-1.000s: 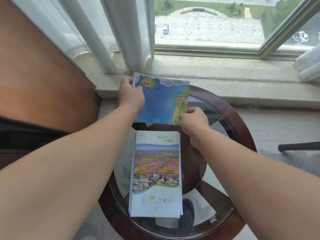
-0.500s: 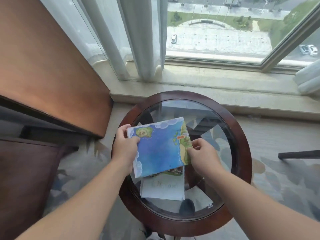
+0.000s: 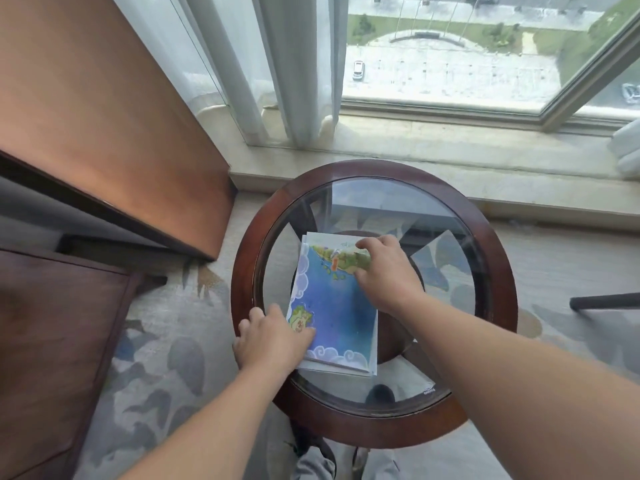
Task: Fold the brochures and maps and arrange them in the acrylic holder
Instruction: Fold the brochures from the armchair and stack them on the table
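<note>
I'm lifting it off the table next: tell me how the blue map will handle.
Probably light and floppy: the blue map looks like thin paper. It likely slides easily, lying on a brochure stack over the smooth glass table.

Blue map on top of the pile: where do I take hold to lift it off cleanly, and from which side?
Probably its near-left corner, from the left. The blue map lies flat, skewed on the brochures, whose white margin shows along its right and near edges, so a pinch there might catch them too. The left hand rests on that corner.
</note>
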Demonstrator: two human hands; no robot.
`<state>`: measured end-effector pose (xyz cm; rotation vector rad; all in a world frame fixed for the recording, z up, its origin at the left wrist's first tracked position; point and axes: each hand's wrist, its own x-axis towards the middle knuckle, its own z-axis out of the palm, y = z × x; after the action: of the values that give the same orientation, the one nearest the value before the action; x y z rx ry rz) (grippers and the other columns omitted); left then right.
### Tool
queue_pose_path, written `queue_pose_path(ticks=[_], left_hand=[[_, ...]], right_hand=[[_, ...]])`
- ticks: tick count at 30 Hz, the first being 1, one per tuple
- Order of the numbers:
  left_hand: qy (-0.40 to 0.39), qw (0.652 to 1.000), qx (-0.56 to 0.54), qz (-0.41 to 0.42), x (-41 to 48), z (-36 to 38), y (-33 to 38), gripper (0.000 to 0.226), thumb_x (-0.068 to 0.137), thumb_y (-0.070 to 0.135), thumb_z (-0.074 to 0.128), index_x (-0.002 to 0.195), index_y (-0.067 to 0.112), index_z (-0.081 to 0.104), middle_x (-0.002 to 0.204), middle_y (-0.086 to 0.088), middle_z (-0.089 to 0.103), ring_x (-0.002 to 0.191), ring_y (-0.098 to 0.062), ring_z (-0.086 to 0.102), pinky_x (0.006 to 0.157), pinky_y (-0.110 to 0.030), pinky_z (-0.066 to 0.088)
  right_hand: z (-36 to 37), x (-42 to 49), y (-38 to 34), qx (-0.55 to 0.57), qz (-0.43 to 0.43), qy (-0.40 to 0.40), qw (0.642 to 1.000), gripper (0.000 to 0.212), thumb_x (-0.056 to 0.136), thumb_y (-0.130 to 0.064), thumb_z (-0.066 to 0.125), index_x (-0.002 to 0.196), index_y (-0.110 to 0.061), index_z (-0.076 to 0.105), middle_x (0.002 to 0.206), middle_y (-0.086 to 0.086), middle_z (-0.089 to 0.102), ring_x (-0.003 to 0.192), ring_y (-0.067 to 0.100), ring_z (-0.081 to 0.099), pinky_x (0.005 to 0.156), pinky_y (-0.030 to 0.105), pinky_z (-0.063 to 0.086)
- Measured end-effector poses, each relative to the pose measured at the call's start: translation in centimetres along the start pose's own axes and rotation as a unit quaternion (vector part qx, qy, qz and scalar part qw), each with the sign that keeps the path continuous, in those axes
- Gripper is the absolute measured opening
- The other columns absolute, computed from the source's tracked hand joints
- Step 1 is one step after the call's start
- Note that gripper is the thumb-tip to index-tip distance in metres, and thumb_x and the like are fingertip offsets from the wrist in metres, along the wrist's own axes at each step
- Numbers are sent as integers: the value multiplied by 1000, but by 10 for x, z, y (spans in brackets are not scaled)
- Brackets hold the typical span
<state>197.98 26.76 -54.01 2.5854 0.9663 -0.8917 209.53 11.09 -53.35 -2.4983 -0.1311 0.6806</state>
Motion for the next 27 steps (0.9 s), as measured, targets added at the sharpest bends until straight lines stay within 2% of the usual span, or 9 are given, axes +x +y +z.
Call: queue_pose_path(ticks=[2, 4, 7, 12, 15, 18, 24, 26, 27], left_hand=[[31, 999, -12, 23, 3, -3, 7, 66, 70, 59, 61, 122, 22, 44, 124, -6, 45, 117, -29, 44, 92, -40, 40], [36, 995, -83, 39, 9, -7, 20, 64, 74, 52, 62, 125, 20, 43, 127, -8, 44, 119, -30, 43, 94, -40, 39], [12, 987, -154, 39, 14, -10, 39, 59, 83, 43, 61, 129, 12, 43, 131, -11, 45, 120, -32, 47, 93, -39, 41], [0, 991, -137, 0, 23, -9, 46, 58, 84, 41, 61, 128, 7, 43, 131, -15, 48, 118, -35, 51, 88, -40, 44], [-14, 983, -180, -37, 31, -11, 48, 56, 86, 40, 58, 127, 5, 43, 131, -17, 51, 114, -36, 54, 83, -38, 44], [-37, 972, -219, -78, 35, -12, 54, 59, 85, 36, 59, 129, 3, 39, 133, -18, 48, 115, -38, 52, 87, -39, 45], [-61, 942, -300, -134, 37, -9, 56, 65, 75, 27, 62, 131, 3, 37, 134, -17, 46, 115, -37, 51, 96, -47, 46], [-60, 930, -337, -136, 36, -9, 56, 59, 76, 25, 62, 124, 3, 35, 125, -17, 50, 105, -34, 55, 86, -42, 49], [-61, 921, -361, -131, 35, -9, 57, 52, 77, 22, 61, 117, 3, 34, 113, -15, 54, 93, -30, 57, 75, -37, 49]], right_hand=[[3, -10, 3, 21, -2, 38, 999, 53, 89, -20, 61, 140, -21, 47, 141, 3, 39, 127, 25, 41, 103, 34, 37], [5, -20, 6, 58, 82, 64, 993, 53, 87, -25, 63, 137, -18, 47, 135, 6, 44, 119, 27, 48, 94, 35, 41], [13, -33, 7, 129, 235, -20, 963, 48, 86, -33, 64, 127, -11, 51, 125, 9, 56, 104, 27, 60, 78, 34, 48], [25, -39, 5, 202, 228, -46, 951, 39, 87, -34, 62, 123, -22, 53, 120, 4, 59, 95, 23, 64, 86, 43, 56], [29, -37, 5, 220, 262, -44, 939, 40, 87, -33, 62, 124, -19, 54, 122, 6, 60, 97, 25, 64, 87, 45, 56], [34, -35, 7, 218, 277, -42, 935, 42, 87, -32, 61, 125, -17, 53, 125, 8, 58, 96, 26, 64, 87, 45, 56], [36, -30, 13, 228, 295, -21, 928, 30, 86, -28, 62, 113, -20, 52, 110, 3, 60, 81, 17, 60, 65, 36, 53], [36, -28, 17, 230, 294, -19, 928, 26, 86, -26, 63, 109, -20, 52, 104, 1, 61, 79, 15, 59, 64, 35, 52], [36, -26, 19, 231, 295, -20, 927, 23, 86, -25, 62, 106, -21, 51, 101, 0, 60, 79, 15, 59, 67, 37, 54]])
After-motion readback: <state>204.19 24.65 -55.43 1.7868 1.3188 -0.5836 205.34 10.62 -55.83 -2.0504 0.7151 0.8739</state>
